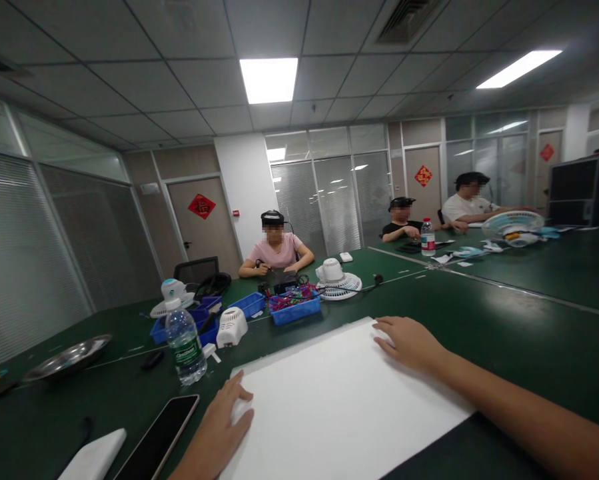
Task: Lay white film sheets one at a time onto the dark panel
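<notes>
Grip, L hand [219, 427]: fingers slightly apart, resting on left edge of white sheet [329, 400], lower ctr of frame. R hand [409, 343]: thumb + fingers spread, at sheet's upper R corner. Sheet flat on green surface [524, 347]; phone [156, 440] near L hand, lower L.

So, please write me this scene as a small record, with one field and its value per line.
left hand: bare, at the left edge of the large white rectangular sheet
right hand: bare, fingertips at the sheet's far right corner
surface: dark green table
left of sheet: black-screened phone, clear plastic bottle with green label
beyond sheet: blue plastic tray holding thin coloured wires
</notes>
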`<state>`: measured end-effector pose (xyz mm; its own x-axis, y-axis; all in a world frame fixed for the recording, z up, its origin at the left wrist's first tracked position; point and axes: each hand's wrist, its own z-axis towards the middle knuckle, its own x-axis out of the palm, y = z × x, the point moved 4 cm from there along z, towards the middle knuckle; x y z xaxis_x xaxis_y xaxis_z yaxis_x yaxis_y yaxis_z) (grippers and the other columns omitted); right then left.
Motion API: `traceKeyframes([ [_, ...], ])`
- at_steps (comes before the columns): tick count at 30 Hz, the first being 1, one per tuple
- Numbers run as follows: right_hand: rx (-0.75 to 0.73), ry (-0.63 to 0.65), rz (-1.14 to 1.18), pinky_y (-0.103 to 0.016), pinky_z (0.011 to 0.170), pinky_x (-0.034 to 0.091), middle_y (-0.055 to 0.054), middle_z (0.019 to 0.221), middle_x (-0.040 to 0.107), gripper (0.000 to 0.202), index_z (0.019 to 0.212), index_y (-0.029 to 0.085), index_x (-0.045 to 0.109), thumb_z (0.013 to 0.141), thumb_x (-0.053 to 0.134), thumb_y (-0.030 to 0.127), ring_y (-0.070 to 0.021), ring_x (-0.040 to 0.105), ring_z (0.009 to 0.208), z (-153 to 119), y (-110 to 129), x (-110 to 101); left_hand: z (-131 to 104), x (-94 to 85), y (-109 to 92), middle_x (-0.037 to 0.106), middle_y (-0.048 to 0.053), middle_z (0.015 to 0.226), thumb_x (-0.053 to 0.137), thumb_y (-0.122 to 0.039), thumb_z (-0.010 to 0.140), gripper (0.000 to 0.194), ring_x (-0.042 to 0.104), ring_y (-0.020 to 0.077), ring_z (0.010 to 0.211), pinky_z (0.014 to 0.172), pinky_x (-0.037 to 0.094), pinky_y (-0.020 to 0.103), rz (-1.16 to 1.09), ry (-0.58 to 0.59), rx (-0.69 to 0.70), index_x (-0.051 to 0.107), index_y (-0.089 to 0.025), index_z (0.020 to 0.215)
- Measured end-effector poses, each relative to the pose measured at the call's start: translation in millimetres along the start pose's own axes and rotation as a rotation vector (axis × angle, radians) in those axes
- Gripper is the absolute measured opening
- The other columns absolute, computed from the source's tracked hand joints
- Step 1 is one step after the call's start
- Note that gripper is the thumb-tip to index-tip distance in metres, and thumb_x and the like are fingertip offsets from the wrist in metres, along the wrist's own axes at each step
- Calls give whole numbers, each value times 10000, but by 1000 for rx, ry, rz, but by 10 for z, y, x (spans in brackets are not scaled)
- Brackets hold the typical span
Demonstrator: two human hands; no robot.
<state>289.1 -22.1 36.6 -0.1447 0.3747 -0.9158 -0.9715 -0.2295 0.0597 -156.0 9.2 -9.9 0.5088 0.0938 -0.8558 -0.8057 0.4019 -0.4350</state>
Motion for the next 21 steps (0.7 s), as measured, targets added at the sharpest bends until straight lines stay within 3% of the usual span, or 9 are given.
traceKeyframes([
  [4,-100,10,-31,-462,880,488,-183,1074,723,461,1127,138,713,985,348,381,-280,686,939,-10,-1,-76,-4,13,108,530,98,1512,546,-387,847,444,388,309,1461,1223,267,541,-74,-30,-19,622,-228,1255],
  [8,-379,88,44,-416,991,442,-108,1138,722,365,1136,219,713,937,480,417,-238,650,1090,-110,358,-116,25,42,222,443,101,1576,469,-401,887,487,333,309,1487,1237,207,548,-134,-5,-24,613,-218,1315],
  [13,-765,194,288,-538,1066,392,-143,1436,553,749,1428,226,511,802,619,623,-345,511,1313,-363,1059,-84,83,3,280,487,134,1539,514,-399,848,528,396,304,1454,1235,219,518,-220,-67,-69,632,-161,1304],
  [17,-760,296,290,-616,1020,419,-195,1496,473,845,1503,198,408,805,605,633,-423,487,1320,-443,1333,20,89,3,260,508,130,1524,524,-479,857,569,402,305,1449,1219,267,515,-231,-74,-85,623,-164,1320],
  [21,-670,306,290,-645,1039,395,-190,1509,457,848,1505,225,410,804,617,656,-439,457,1342,-436,1315,50,65,36,198,495,100,1536,550,-462,840,554,355,308,1472,1234,217,534,-145,-43,-68,627,-200,1322],
])
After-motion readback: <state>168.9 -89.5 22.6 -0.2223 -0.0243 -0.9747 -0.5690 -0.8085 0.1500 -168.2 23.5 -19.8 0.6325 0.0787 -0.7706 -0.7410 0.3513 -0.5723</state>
